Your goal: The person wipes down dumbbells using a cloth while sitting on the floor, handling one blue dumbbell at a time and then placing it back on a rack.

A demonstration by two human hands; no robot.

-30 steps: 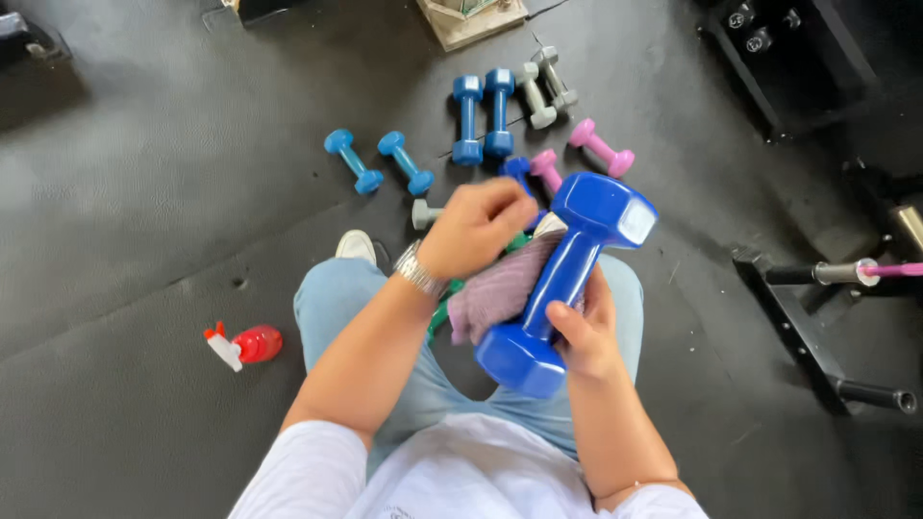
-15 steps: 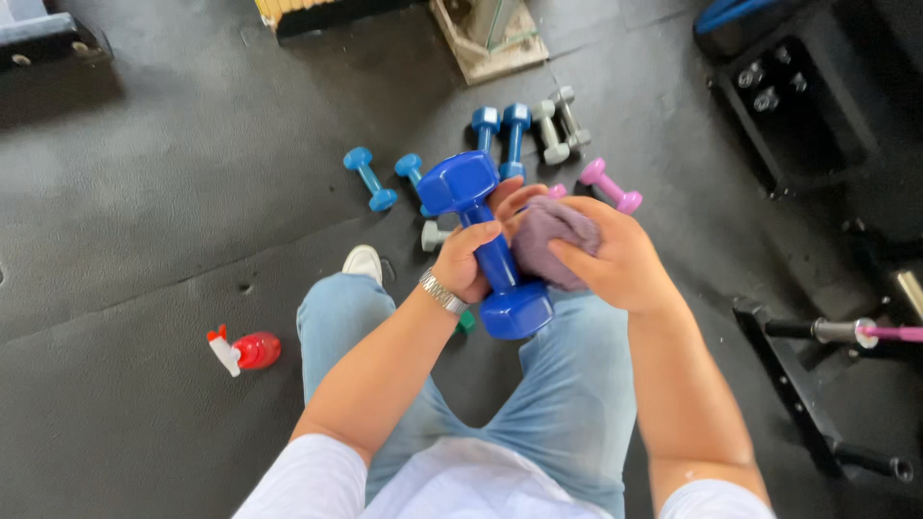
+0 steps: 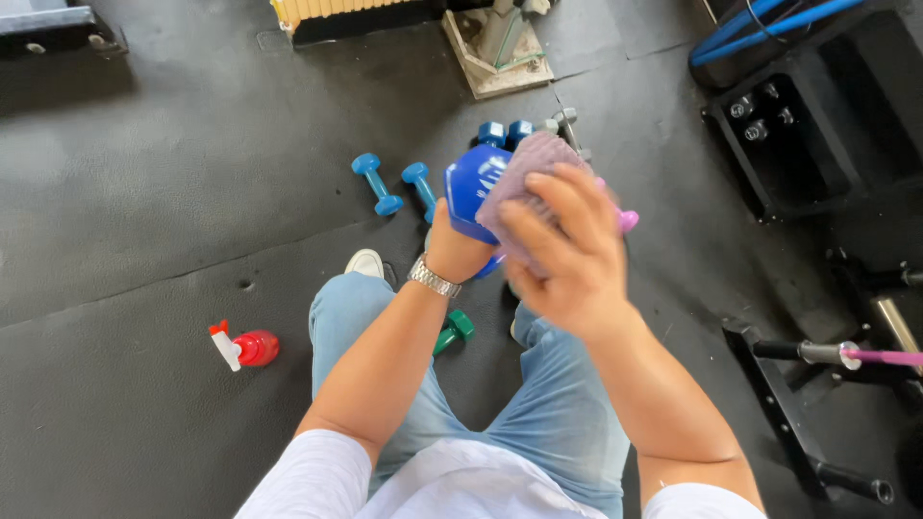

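Head view: the left hand point(image 3: 460, 252) is wrapped tight around a big blue dumbbell point(image 3: 473, 188), which sticks up above its fingers. The right hand point(image 3: 562, 259) presses a purple cloth point(image 3: 524, 173) against the dumbbell's top.

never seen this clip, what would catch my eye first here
Dead centre, the left hand holds up a big blue dumbbell while the right hand presses a purple cloth against it. On the dark rubber floor, a red spray bottle lies at left and small light blue dumbbells lie beyond the knees.
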